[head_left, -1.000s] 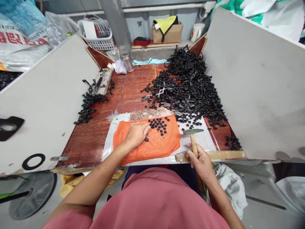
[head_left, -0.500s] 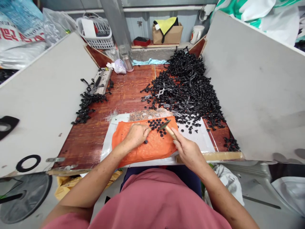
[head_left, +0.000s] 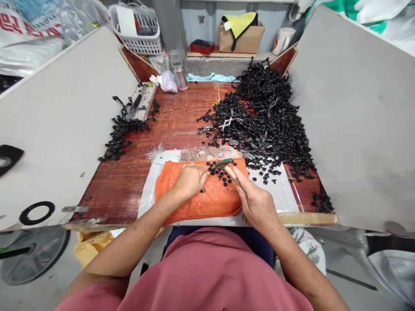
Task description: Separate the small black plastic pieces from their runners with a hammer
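Observation:
An orange cloth (head_left: 210,199) lies on a white sheet (head_left: 280,196) at the near edge of a reddish wooden table (head_left: 181,125). Several small black round parts (head_left: 222,171) sit on the cloth's far side. My left hand (head_left: 189,181) rests on the cloth with its fingers closed, pinching at the parts' edge; what it holds is too small to name. My right hand (head_left: 256,201) grips the wooden handle of a small hammer (head_left: 227,166), whose green head hovers over the black parts.
A big heap of black plastic pieces (head_left: 262,116) fills the table's right side. A smaller heap (head_left: 125,131) and a metal block (head_left: 141,101) lie at the left. Grey boards (head_left: 353,108) wall both sides. A basket (head_left: 138,28), jar, box and mug stand behind.
My right hand brought the hammer from the white sheet at the right over to the black parts on the orange cloth. The left hand stayed in place. The camera shifted slightly.

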